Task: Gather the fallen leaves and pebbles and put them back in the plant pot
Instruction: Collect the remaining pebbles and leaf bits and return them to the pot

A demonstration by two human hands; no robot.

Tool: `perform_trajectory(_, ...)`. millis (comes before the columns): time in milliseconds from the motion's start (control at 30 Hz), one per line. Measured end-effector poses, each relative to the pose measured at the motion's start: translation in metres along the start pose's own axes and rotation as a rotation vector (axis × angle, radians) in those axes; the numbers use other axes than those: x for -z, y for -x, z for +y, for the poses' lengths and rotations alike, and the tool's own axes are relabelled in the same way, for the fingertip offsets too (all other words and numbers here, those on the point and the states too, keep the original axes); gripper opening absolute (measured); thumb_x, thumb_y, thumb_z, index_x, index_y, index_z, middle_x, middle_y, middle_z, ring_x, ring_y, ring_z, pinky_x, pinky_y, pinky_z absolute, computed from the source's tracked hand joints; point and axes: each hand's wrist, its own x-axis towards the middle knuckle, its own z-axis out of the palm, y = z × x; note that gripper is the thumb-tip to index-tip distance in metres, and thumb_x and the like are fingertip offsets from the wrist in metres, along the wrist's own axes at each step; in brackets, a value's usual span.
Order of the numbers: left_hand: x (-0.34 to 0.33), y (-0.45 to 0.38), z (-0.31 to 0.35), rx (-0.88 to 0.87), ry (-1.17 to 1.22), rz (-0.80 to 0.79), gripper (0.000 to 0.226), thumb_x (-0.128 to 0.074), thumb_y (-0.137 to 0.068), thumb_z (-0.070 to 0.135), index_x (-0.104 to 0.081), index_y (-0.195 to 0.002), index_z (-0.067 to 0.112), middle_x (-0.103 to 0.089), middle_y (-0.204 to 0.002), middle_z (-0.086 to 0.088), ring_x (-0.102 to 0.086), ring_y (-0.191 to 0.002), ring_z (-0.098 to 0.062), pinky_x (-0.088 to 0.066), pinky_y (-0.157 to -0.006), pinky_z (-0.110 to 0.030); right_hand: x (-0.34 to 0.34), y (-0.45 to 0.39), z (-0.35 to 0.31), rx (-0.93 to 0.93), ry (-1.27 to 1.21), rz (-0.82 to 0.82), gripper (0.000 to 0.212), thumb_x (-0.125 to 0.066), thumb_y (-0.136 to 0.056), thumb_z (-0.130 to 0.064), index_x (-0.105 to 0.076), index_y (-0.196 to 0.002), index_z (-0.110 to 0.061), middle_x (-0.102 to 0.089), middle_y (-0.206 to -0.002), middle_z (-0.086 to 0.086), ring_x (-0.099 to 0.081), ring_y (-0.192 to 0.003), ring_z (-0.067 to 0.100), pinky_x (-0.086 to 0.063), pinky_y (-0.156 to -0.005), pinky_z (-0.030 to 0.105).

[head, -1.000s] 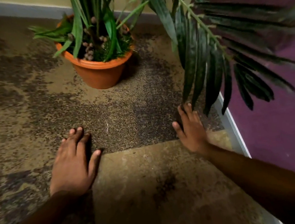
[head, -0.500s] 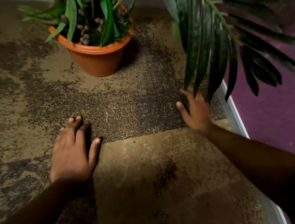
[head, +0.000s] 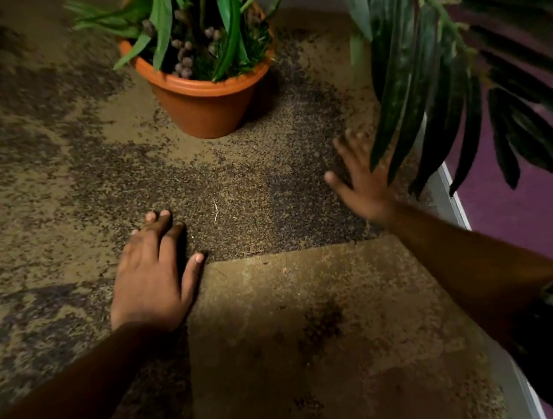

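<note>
An orange plant pot (head: pixel 203 107) stands on the floor at the top centre. Green leaves (head: pixel 163 15) rise from it and brownish pebbles (head: pixel 184 63) lie inside. My left hand (head: pixel 153 275) rests flat on the speckled floor below and left of the pot, fingers straight. My right hand (head: pixel 363 178) is spread with fingers straight to the right of the pot, blurred, its fingertips partly behind a hanging palm frond (head: pixel 426 88). Neither hand holds anything. A thin pale twig (head: pixel 216 211) lies on the floor between the hands.
The floor is a worn, mottled brown carpet (head: pixel 56 165) with a lighter square patch (head: pixel 314 308) near me. A pale skirting strip (head: pixel 454 196) and a purple wall (head: pixel 544 213) run along the right. The large frond overhangs the right side.
The view has shifted so the pot sits closer. My right hand has moved forward and up under the frond, its fingers spreading. My left hand stays flat on the floor.
</note>
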Motion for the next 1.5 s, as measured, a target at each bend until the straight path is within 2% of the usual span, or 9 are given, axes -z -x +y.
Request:
perform_trajectory(33,-0.001,0.000,0.000,-0.001,0.001,0.000,0.069,-0.031,-0.101,0.056,-0.044,-0.149,0.008,-0.033,-0.162,-0.014,-0.025,-0.154,-0.033,-0.024,-0.123,-0.052,-0.011,0.008,0.004,0.088,0.102,-0.047,0.087,-0.028,-0.094,-0.079,-0.009,-0.163,-0.029,0.003,-0.172,-0.004,0.006,-0.156,0.008,-0.006,-0.129,0.045)
perform_trajectory(100,-0.001,0.000,-0.001,-0.003,0.001,0.006,0.068,-0.033,-0.101,0.055,-0.045,-0.149,0.008,-0.034,-0.162,-0.015,-0.025,-0.154,-0.032,-0.025,-0.123,-0.052,-0.032,0.027,0.009,0.216,0.192,-0.157,0.076,-0.033,-0.101,-0.067,-0.011,-0.163,-0.030,0.006,-0.172,-0.007,0.007,-0.159,0.018,-0.012,-0.126,0.058)
perform_trajectory(233,0.000,0.001,-0.001,-0.002,-0.002,0.008,0.067,-0.034,-0.101,0.055,-0.045,-0.148,0.008,-0.034,-0.162,-0.015,-0.025,-0.154,-0.031,-0.025,-0.123,-0.051,-0.029,0.067,-0.021,0.395,-0.157,-0.044,0.055,-0.053,-0.101,-0.043,-0.048,-0.149,-0.017,-0.035,-0.163,-0.003,-0.031,-0.152,0.013,-0.035,-0.120,0.042)
perform_trajectory(300,0.001,0.001,-0.001,0.000,0.005,0.010,0.066,-0.035,-0.101,0.054,-0.046,-0.148,0.008,-0.035,-0.162,-0.014,-0.025,-0.154,-0.031,-0.024,-0.123,-0.050,-0.019,0.040,-0.025,0.422,-0.127,0.077,0.049,-0.055,-0.100,-0.041,-0.056,-0.142,-0.016,-0.047,-0.153,0.000,-0.040,-0.144,0.013,-0.039,-0.114,0.036)
perform_trajectory(567,0.004,0.000,0.001,-0.005,-0.007,-0.008,0.064,-0.034,-0.103,0.053,-0.045,-0.148,0.009,-0.035,-0.161,-0.014,-0.024,-0.154,-0.029,-0.026,-0.122,-0.052,-0.043,-0.056,-0.035,0.427,0.156,-0.110,0.079,-0.041,-0.098,-0.067,-0.022,-0.161,-0.025,-0.012,-0.171,-0.003,-0.003,-0.159,0.020,-0.008,-0.127,0.055)
perform_trajectory(733,0.002,0.002,0.003,-0.001,-0.049,-0.021,0.065,-0.033,-0.103,0.054,-0.043,-0.149,0.009,-0.033,-0.162,-0.014,-0.023,-0.155,-0.030,-0.025,-0.122,-0.052,-0.047,-0.060,-0.056,0.391,-0.014,-0.046,0.073,-0.051,-0.098,-0.054,-0.026,-0.160,-0.023,-0.024,-0.167,0.001,-0.022,-0.155,0.025,-0.026,-0.123,0.051)
perform_trajectory(867,0.003,0.001,0.005,-0.005,-0.085,-0.030,0.067,-0.034,-0.102,0.056,-0.044,-0.149,0.008,-0.034,-0.161,-0.016,-0.022,-0.154,-0.030,-0.025,-0.123,-0.051,-0.056,-0.071,-0.083,0.525,0.032,-0.091,0.054,-0.055,-0.102,-0.028,-0.043,-0.153,-0.017,-0.037,-0.162,0.004,-0.029,-0.152,0.027,-0.025,-0.125,0.048)
perform_trajectory(1033,0.004,0.003,0.006,-0.014,-0.066,-0.027,0.068,-0.034,-0.101,0.055,-0.045,-0.147,0.007,-0.035,-0.160,-0.017,-0.025,-0.153,-0.032,-0.025,-0.122,-0.053,-0.061,-0.042,-0.080,0.498,-0.112,0.119,0.022,-0.066,-0.092,-0.012,-0.073,-0.113,-0.012,-0.064,-0.113,0.005,-0.059,-0.107,0.023,-0.054,-0.091,0.041)
perform_trajectory(1500,0.001,0.001,0.002,-0.057,-0.015,-0.012,0.071,-0.031,-0.101,0.055,-0.043,-0.148,0.002,-0.034,-0.160,-0.021,-0.022,-0.153,-0.037,-0.023,-0.122,-0.055,-0.047,0.169,-0.003,0.455,-0.257,0.029,0.018,-0.073,-0.085,0.002,-0.077,-0.099,-0.008,-0.062,-0.103,0.006,-0.058,-0.102,0.020,-0.048,-0.089,0.035)
